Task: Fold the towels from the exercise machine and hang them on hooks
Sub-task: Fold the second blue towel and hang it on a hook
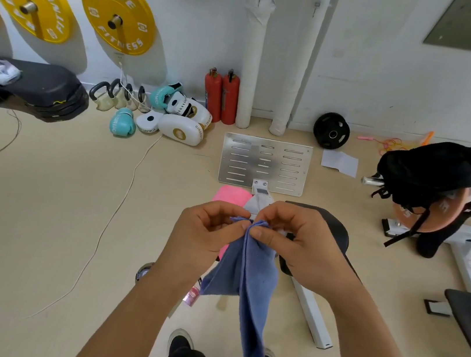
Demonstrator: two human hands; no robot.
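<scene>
Closest to the camera, two dark shoes (180,342) stand on the pale floor (40,210), and a blue towel (253,288) hangs down in front of the person's body, its lower end reaching almost to the shoes. The towel is gathered lengthwise and held up by its top edge, where both hands meet: the left hand (208,232) pinches the cloth between thumb and fingers, and the right hand (295,242) pinches the same edge just beside it, the fingertips of the two hands nearly touching. Behind the hands, partly hidden by them, a pink towel (231,197) lies on the exercise machine, next to its dark padded seat (334,226) and below its slotted metal footplate (265,164). To the right stands a black bag (430,174) resting on a weight rack. Farther off, along the white wall, sit boxing gloves and pads (176,117), a row of kettlebells (118,96), two red fire extinguishers (220,96) and a black weight plate (331,130). Yellow weight plates (118,12) hang on the wall at upper left.
</scene>
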